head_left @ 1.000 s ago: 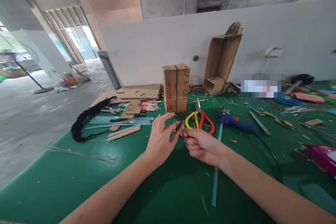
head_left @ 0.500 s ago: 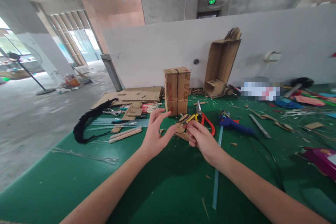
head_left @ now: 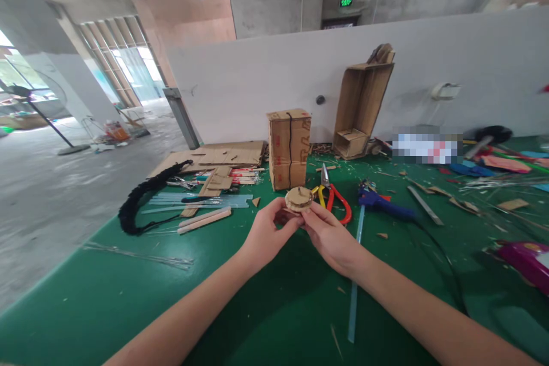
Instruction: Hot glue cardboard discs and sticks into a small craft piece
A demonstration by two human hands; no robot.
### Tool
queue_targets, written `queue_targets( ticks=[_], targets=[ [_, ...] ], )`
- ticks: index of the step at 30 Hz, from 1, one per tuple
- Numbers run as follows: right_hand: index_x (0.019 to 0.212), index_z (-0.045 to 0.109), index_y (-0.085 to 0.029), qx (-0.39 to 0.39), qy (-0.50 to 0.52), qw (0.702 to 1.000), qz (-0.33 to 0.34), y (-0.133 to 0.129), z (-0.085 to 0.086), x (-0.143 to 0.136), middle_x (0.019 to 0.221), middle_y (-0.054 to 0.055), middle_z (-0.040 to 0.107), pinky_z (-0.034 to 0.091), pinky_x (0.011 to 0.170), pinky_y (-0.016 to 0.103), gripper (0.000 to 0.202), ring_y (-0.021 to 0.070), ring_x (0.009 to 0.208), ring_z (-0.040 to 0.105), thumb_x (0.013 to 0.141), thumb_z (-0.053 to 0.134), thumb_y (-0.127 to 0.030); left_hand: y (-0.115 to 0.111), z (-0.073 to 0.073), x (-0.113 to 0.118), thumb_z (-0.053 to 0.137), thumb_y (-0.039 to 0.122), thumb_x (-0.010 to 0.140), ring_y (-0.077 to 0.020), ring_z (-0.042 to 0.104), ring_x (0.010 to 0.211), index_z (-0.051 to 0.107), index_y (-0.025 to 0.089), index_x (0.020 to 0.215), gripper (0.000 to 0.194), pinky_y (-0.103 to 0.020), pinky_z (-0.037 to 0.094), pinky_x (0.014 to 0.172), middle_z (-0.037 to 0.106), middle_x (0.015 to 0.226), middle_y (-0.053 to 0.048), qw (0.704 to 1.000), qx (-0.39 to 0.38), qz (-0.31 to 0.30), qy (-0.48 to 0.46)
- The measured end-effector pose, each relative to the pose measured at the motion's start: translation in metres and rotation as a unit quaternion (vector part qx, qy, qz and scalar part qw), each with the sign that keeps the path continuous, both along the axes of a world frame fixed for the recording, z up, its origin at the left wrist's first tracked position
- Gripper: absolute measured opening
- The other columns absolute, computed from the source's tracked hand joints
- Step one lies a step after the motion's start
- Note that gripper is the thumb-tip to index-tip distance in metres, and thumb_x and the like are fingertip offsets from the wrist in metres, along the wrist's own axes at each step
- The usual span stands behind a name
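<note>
A small round cardboard disc (head_left: 299, 197), seemingly layered, is held up between both hands. My left hand (head_left: 271, 233) grips its left side, the fingers curled behind and the thumb in front. On its right side, my right hand (head_left: 325, 230) pinches the lower edge. A short dark bit stands on top of the disc. Just behind it rises an upright cardboard box (head_left: 288, 151) with a black cord down its front. Red-handled scissors (head_left: 338, 200) and something yellow-handled (head_left: 318, 194) lie to the right of the disc.
A blue glue gun (head_left: 386, 206) and a clear blue strip (head_left: 354, 303) lie right on the green table (head_left: 206, 309). Left are a black furry strip (head_left: 139, 200), sticks (head_left: 205, 221) and flat cardboard (head_left: 231, 154). An open cardboard box (head_left: 362, 108) leans on the white wall.
My left hand has gone from spread fingers to gripping the disc. The disc has come up into view between both hands, which are now together.
</note>
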State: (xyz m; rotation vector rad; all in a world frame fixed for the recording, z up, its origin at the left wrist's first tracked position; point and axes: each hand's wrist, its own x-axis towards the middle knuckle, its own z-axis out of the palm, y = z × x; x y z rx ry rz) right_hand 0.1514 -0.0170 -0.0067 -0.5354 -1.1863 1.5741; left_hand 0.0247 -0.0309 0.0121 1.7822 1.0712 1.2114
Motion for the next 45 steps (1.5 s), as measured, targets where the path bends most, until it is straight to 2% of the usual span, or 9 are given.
queue_targets(
  ticks=[8, 14, 16, 18, 21, 23, 32, 36, 45],
  targets=[
    [0.105, 0.057, -0.025, 0.039, -0.118, 0.992, -0.001, -0.002, 0.005, 0.002, 0.112, 0.003, 0.057, 0.035, 0.094, 0.035, 0.027, 0.0165, 0.106, 0.049, 0.082, 0.047, -0.033, 0.006, -0.005, -0.002, 0.051, 0.022, 0.077, -0.0145, 0.058, 0.078, 0.056, 0.013, 0.091, 0.017, -0.025, 0.046, 0.071, 0.063, 0.085, -0.005, 1.0, -0.019, -0.001, 0.012],
    [0.113, 0.043, -0.021, 0.029, -0.314, 0.932, -0.18, 0.017, 0.024, 0.031, 0.117, 0.009, 0.049, 0.047, 0.077, 0.034, 0.034, 0.0171, 0.093, 0.055, 0.079, 0.043, -0.029, 0.015, -0.012, -0.01, 0.048, 0.029, 0.079, -0.0128, 0.059, 0.068, 0.052, 0.015, 0.085, 0.016, -0.026, 0.048, 0.064, 0.057, 0.079, -0.002, 0.998, -0.03, 0.055, -0.008],
    [0.11, 0.047, -0.021, 0.162, -0.479, 0.845, -0.171, 0.023, 0.038, 0.053, 0.109, 0.008, 0.055, 0.043, 0.081, 0.036, 0.031, 0.0189, 0.095, 0.054, 0.08, 0.041, -0.028, 0.016, -0.012, -0.012, 0.047, 0.032, 0.079, -0.0119, 0.06, 0.062, 0.048, 0.016, 0.085, 0.017, -0.025, 0.049, 0.057, 0.054, 0.079, -0.001, 0.996, -0.061, 0.054, -0.03],
    [0.111, 0.048, -0.021, 0.253, -0.676, 0.669, -0.178, 0.028, 0.05, 0.079, 0.105, 0.01, 0.057, 0.04, 0.082, 0.043, 0.032, 0.0263, 0.101, 0.05, 0.08, 0.042, -0.029, 0.017, -0.012, -0.013, 0.047, 0.033, 0.079, -0.012, 0.06, 0.059, 0.046, 0.016, 0.085, 0.018, -0.024, 0.048, 0.05, 0.051, 0.079, 0.0, 0.994, -0.086, 0.054, -0.044],
    [0.104, 0.052, -0.013, 0.166, -0.867, 0.436, -0.173, 0.033, 0.05, 0.115, 0.102, 0.017, 0.057, 0.041, 0.072, 0.045, 0.029, 0.034, 0.098, 0.05, 0.078, 0.042, -0.021, 0.018, -0.013, -0.013, 0.049, 0.033, 0.077, -0.0128, 0.061, 0.06, 0.043, 0.017, 0.082, 0.018, -0.023, 0.048, 0.045, 0.049, 0.08, 0.0, 0.992, -0.09, 0.066, -0.06],
    [0.1, 0.053, -0.007, 0.121, -0.885, 0.413, -0.177, 0.035, 0.041, 0.13, 0.097, 0.021, 0.058, 0.042, 0.066, 0.043, 0.029, 0.0344, 0.091, 0.054, 0.075, 0.04, -0.012, 0.019, -0.014, -0.013, 0.048, 0.034, 0.078, -0.0129, 0.061, 0.061, 0.041, 0.017, 0.081, 0.018, -0.023, 0.048, 0.044, 0.05, 0.081, -0.001, 0.991, -0.091, 0.07, -0.075],
    [0.094, 0.05, -0.011, 0.164, -0.831, 0.418, -0.327, 0.043, 0.028, 0.141, 0.088, 0.016, 0.057, 0.039, 0.059, 0.033, 0.024, 0.0293, 0.083, 0.055, 0.077, 0.041, -0.024, 0.022, -0.014, -0.02, 0.043, 0.03, 0.08, -0.0115, 0.061, 0.058, 0.039, 0.019, 0.093, 0.018, -0.02, 0.046, 0.043, 0.056, 0.085, -0.003, 0.993, -0.06, 0.085, -0.046],
    [0.088, 0.051, -0.018, 0.185, -0.696, 0.575, -0.389, 0.037, 0.039, 0.131, 0.073, 0.007, 0.059, 0.037, 0.053, 0.028, 0.025, 0.0211, 0.065, 0.056, 0.076, 0.044, -0.038, 0.021, -0.014, -0.022, 0.044, 0.031, 0.08, -0.0117, 0.061, 0.055, 0.038, 0.021, 0.102, 0.024, -0.019, 0.045, 0.041, 0.057, 0.086, -0.002, 0.995, -0.058, 0.073, -0.021],
    [0.074, 0.051, -0.02, 0.132, -0.471, 0.852, -0.186, 0.01, 0.036, 0.083, 0.048, -0.005, 0.046, 0.03, 0.042, 0.023, 0.027, 0.01, 0.043, 0.041, 0.073, 0.05, -0.047, 0.016, -0.012, -0.018, 0.041, 0.031, 0.081, -0.0118, 0.062, 0.054, 0.034, 0.022, 0.098, 0.021, -0.019, 0.045, 0.043, 0.06, 0.088, -0.004, 0.997, -0.079, 0.024, 0.002]
  ],
)
